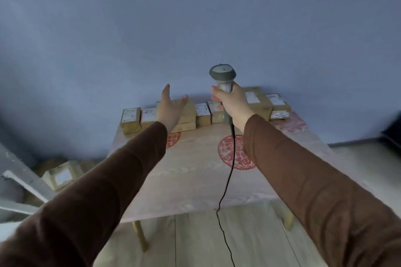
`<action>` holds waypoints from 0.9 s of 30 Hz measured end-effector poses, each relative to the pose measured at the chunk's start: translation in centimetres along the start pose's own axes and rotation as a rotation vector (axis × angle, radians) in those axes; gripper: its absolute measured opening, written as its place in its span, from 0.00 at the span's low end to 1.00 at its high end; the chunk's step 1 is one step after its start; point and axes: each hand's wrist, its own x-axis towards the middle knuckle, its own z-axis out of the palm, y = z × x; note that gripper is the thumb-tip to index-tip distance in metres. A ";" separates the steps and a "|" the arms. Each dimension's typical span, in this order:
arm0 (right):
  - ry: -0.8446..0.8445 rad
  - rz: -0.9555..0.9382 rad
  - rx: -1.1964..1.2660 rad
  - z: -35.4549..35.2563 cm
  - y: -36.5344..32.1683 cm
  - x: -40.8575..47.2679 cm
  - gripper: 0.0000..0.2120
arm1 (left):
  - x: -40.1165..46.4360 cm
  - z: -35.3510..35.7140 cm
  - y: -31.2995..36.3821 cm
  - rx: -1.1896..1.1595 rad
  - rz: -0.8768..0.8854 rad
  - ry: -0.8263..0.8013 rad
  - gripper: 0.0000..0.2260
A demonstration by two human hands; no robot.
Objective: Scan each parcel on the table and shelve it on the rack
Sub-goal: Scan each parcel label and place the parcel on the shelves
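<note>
A corded scanner [223,80] is clasped upright in the right hand [233,104]. The left hand [169,110] is spread empty over blurred, seemingly taped parcels [201,112] at the bench's [195,171] twelve o'clock edge.

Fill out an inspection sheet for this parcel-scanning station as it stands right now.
Surface: wooden table with red round stamps printed on its top; the near part is bare.
Job's things: row of cardboard parcels along the table's far edge against the wall, some stacked; scanner held upright.
Clutter: nothing seen.
Grippers: right hand closed around the scanner's handle; left hand open, reaching toward the parcels, holding nothing.
Cables: black scanner cable hangs over the table's near edge to the floor.
Surroundings: blue wall; metal rack at left, with labelled parcels beside it; pale plank floor.
</note>
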 end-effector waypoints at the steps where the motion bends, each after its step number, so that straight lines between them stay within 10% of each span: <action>1: 0.019 0.005 -0.001 -3.1 0.7 0.6 0.09 | 0.3 3.1 0.6 -0.001 -0.005 -0.021 0.36; 14: 0.305 0.065 -0.063 -40.1 7.1 8.9 0.10 | 1.8 41.0 7.8 -0.007 -0.049 -0.274 0.35; 27: 0.323 0.157 -0.173 -47.1 16.0 20.7 0.09 | 10.2 54.1 4.1 0.035 -0.138 -0.385 0.28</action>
